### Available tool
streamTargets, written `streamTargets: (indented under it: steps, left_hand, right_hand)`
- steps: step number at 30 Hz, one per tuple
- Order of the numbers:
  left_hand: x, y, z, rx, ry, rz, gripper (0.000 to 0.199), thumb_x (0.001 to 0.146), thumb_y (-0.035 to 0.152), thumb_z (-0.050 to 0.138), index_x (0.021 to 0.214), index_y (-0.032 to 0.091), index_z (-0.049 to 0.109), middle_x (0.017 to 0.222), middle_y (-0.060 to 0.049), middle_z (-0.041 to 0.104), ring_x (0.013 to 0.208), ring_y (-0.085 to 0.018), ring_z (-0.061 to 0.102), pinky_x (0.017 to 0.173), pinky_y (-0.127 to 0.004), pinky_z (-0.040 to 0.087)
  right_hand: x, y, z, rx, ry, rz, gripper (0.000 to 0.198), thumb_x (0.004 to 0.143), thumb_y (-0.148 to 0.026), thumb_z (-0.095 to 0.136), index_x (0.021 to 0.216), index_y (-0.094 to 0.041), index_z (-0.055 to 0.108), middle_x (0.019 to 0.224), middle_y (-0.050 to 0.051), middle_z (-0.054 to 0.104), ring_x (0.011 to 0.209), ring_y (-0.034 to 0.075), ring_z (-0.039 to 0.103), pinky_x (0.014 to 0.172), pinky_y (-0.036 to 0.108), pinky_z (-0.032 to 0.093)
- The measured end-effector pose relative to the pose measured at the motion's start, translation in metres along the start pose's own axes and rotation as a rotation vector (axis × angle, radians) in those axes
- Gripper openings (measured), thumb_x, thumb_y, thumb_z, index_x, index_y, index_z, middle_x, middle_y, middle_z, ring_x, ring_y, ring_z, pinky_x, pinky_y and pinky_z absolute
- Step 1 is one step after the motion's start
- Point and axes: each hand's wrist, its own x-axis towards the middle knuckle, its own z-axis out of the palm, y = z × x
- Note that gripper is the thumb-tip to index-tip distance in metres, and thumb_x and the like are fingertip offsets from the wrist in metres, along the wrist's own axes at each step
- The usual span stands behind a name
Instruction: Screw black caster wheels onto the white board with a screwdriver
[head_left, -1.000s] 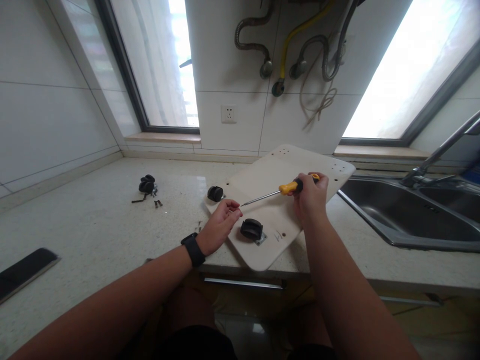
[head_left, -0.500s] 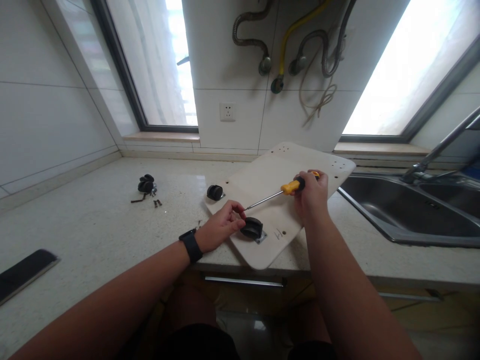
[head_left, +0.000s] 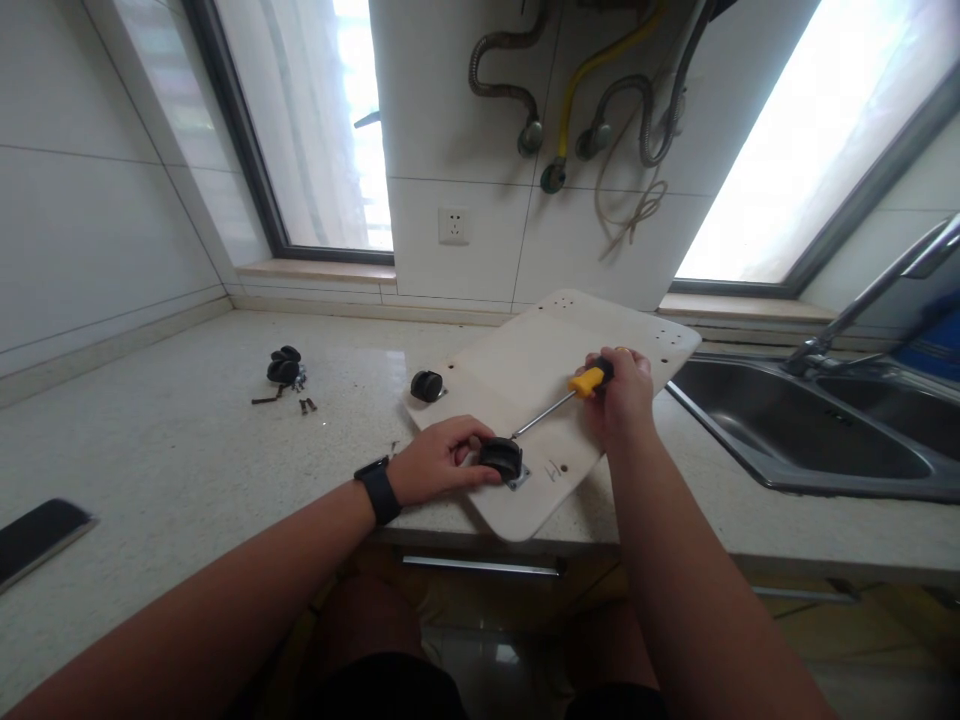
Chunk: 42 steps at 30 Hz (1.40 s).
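My right hand [head_left: 624,392] is closed around the yellow and black handle of a screwdriver [head_left: 585,383]. Its shaft slants down to the left, the tip beside a black caster wheel [head_left: 501,459]. My left hand [head_left: 444,460], a dark watch on its wrist, grips that caster with thumb and fingers on either side. The caster's metal plate lies on a pale board [head_left: 510,370] with holes in its corners. Another caster [head_left: 427,386] stands at the board's left corner. Whether a screw sits under the tip is too small to tell.
Loose casters [head_left: 283,366] lie on the counter at left, with several screws [head_left: 307,405] close by. A dark flat object [head_left: 41,540] is at the far left. To the right of the board is a steel sink [head_left: 795,430] with a faucet [head_left: 862,300]. Hoses hang on the wall.
The screwdriver tip has moved down and right, from my left fingertips to beside the caster. My left hand has shifted from the tip to hold the caster.
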Motion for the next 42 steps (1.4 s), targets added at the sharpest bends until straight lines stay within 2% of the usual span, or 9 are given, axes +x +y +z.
streamTargets:
  steps: [7,14,24,34,42]
  left_hand:
    - [-0.004,-0.001,0.002,-0.040,-0.025,-0.029,0.048,0.083,0.051,0.085,0.116,0.019,0.074,0.075,0.003,0.053,0.067,-0.013,0.042,0.060,-0.025,0.033]
    - [-0.004,0.000,0.002,-0.077,-0.061,-0.057,0.050,0.083,0.050,0.084,0.119,0.018,0.070,0.070,0.005,0.049,0.062,-0.012,0.040,0.056,-0.024,0.029]
    - [-0.003,0.009,-0.001,-0.127,-0.132,-0.036,0.044,0.085,0.037,0.084,0.122,0.018,0.069,0.075,0.003,0.054,0.065,-0.011,0.047,0.058,-0.023,0.036]
    - [-0.004,0.009,-0.002,-0.132,-0.134,-0.043,0.044,0.085,0.038,0.084,0.121,0.019,0.069,0.074,0.004,0.054,0.065,-0.012,0.047,0.059,-0.023,0.039]
    - [-0.004,0.007,-0.003,-0.146,-0.147,-0.041,0.044,0.086,0.038,0.083,0.122,0.018,0.068,0.072,0.005,0.051,0.064,-0.011,0.044,0.059,-0.024,0.035]
  right_hand:
    - [0.001,0.000,0.000,0.009,0.010,-0.006,0.049,0.063,-0.031,0.071,0.096,-0.030,0.034,0.074,-0.010,0.057,0.051,0.011,0.053,0.036,0.016,0.038]
    - [0.000,0.001,-0.001,0.028,-0.001,-0.017,0.045,0.063,-0.030,0.070,0.094,-0.029,0.038,0.073,-0.009,0.056,0.053,0.011,0.055,0.039,0.017,0.042]
    - [0.004,0.002,-0.004,0.041,-0.024,-0.027,0.039,0.064,-0.027,0.069,0.090,-0.028,0.040,0.074,-0.008,0.053,0.054,0.012,0.055,0.041,0.020,0.045]
    - [0.002,0.001,-0.001,0.058,-0.010,-0.029,0.035,0.063,-0.020,0.067,0.088,-0.027,0.043,0.073,-0.007,0.053,0.058,0.012,0.056,0.043,0.020,0.048]
    - [0.003,0.003,-0.002,0.042,-0.015,-0.018,0.034,0.063,-0.020,0.066,0.089,-0.027,0.045,0.074,-0.006,0.053,0.058,0.012,0.057,0.040,0.020,0.046]
